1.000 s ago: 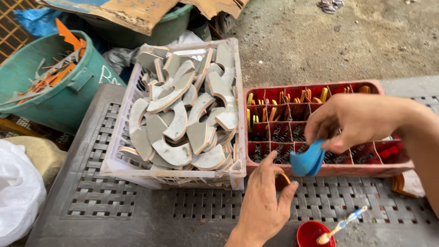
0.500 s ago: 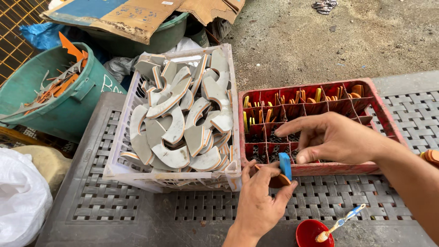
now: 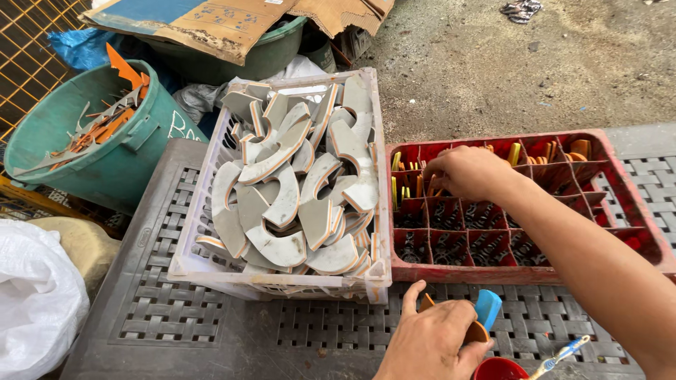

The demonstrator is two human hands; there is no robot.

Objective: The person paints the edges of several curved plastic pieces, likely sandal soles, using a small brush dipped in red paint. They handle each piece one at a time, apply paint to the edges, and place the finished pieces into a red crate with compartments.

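Over the red crate (image 3: 637,232), right hand (image 3: 468,172) pinches pcs from a far compartment w/ fingers closed; left hand (image 3: 433,341) grips blue scraper (image 3: 487,308) near crate's front.

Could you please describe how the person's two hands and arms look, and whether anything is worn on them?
Both are bare. The left hand wears no glove, ring or bracelet, and only its hand and wrist show. The right hand is also ungloved, with no ring visible, and its long forearm is uncovered: no sleeve, watch or band appears before the picture's edge.
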